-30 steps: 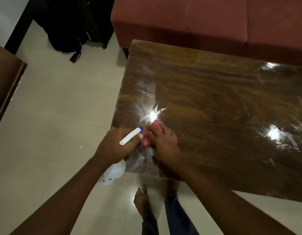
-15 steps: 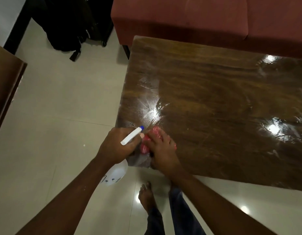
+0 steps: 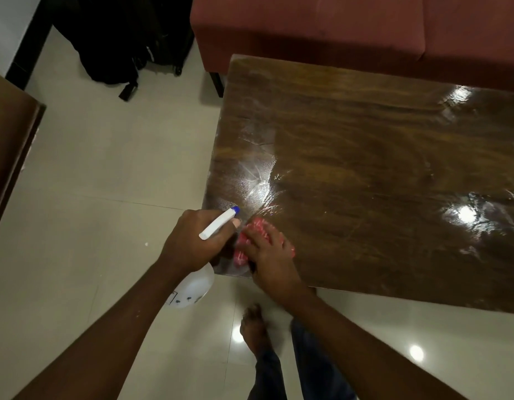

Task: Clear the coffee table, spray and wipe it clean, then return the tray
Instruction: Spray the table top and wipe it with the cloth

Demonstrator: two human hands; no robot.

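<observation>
Head view: soft cloth [image 3: 240, 255] is pressed under right hand [image 3: 268, 252], fingers flat; spray bottle [image 3: 218, 225] neck is clasped by left hand [image 3: 189, 241].

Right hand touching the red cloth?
Touching. Head view: the right hand lies on top of the red cloth, fingers spread over it, pressing it onto the coffee table at its near corner.

Dim indoor light, ceiling-lamp glare on coffee table [image 3: 365, 174], wide-angle distortion
</observation>
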